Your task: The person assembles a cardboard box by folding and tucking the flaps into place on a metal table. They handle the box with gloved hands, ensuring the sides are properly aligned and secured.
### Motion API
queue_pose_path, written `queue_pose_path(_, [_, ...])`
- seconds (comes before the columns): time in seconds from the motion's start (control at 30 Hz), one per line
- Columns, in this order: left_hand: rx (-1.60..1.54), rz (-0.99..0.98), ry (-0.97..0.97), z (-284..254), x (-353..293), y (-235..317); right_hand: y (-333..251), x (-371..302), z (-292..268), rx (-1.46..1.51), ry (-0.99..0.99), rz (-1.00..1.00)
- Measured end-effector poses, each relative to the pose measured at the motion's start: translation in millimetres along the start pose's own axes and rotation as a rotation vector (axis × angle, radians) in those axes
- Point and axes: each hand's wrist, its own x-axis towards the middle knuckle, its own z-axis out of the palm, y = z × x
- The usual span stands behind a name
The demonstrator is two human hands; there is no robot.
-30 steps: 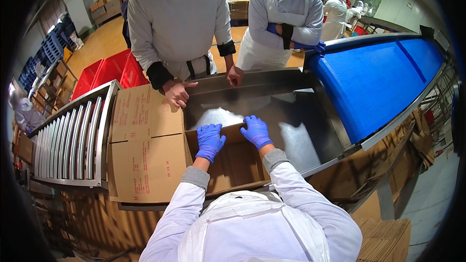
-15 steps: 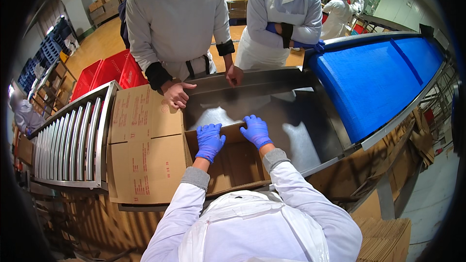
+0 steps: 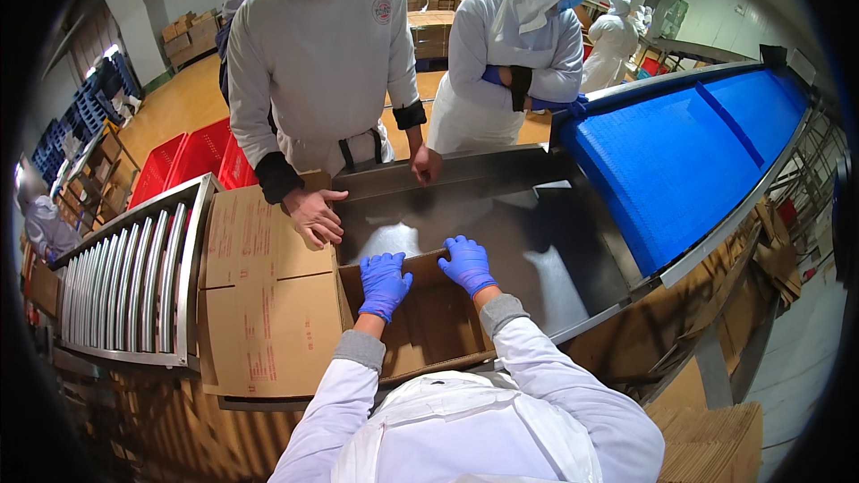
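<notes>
An open cardboard box [image 3: 428,326] stands before me at the near side of a metal table, and I see down into its brown inside. My left hand [image 3: 384,284], in a blue glove, is closed over the box's far wall toward its left end. At the far right corner my right hand [image 3: 468,265], also gloved in blue, has its fingers bent over the rim. Just left lies cardboard with red print [image 3: 259,300], its flat top touching the open box. Across the table, a co-worker's bare hand [image 3: 315,217] rests at that cardboard's far right corner.
The metal table [image 3: 501,233] extends right to a blue conveyor belt [image 3: 689,161]. A roller conveyor [image 3: 125,282] stands at left, with red crates [image 3: 192,156] behind it. Another person with folded arms [image 3: 510,72] stands opposite. Stacked flat cardboard [image 3: 707,443] sits at lower right.
The view has shifted, so the table and conveyors sit slightly lower. Both my hands keep their places on the box's rim. The co-worker's hand stays by the printed cardboard.
</notes>
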Motion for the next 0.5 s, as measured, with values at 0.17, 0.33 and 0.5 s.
queue_pose_path(0.17, [-0.021,0.026,0.043,-0.2,-0.9,-0.2,0.0,-1.3,0.4,-0.008,0.028,-0.006])
queue_pose_path(0.33, [-0.014,0.009,0.024,-3.2,-2.3,-0.7,-3.2,-2.3,-0.9,-0.001,0.017,-0.001])
queue_pose_path(0.5, [0.005,0.004,0.025,-5.5,-2.4,1.4,-2.1,-2.7,0.0,0.002,0.031,-0.008])
